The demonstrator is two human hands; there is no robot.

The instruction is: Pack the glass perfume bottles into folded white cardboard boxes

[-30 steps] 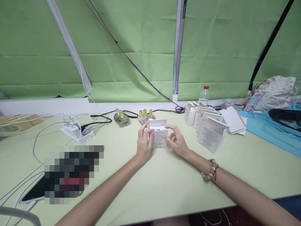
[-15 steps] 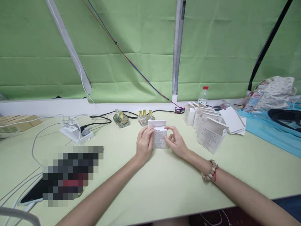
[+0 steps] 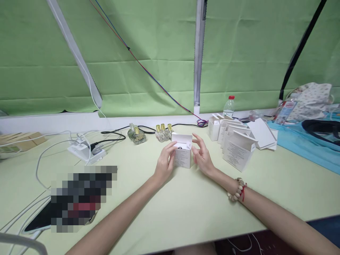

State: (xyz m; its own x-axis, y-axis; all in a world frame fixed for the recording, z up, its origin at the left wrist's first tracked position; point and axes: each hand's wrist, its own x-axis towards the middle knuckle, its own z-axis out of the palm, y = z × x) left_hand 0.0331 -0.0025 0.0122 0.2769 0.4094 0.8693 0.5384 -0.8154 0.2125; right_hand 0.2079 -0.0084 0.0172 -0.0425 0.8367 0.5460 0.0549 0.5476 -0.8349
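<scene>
Between left hand (image 3: 164,163) and right hand (image 3: 204,161), box (image 3: 182,159) stands open: left grips its side, right's half-open alongside; go gentle.

Workroom of sorts: table (image 3: 175,216), cartons (image 3: 182,159), bottles (image 3: 138,136), power strip (image 3: 85,151).

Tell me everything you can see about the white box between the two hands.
The white box looks like thin card and appears to stand upright on the pale table. Its front carries rows of small dark print, too fine to read. The top is open: a broad flap rises at the back, and a dark curved shape shows in the opening. The left grip holds its left side; the right grip is close to its right side, contact unclear.
</scene>
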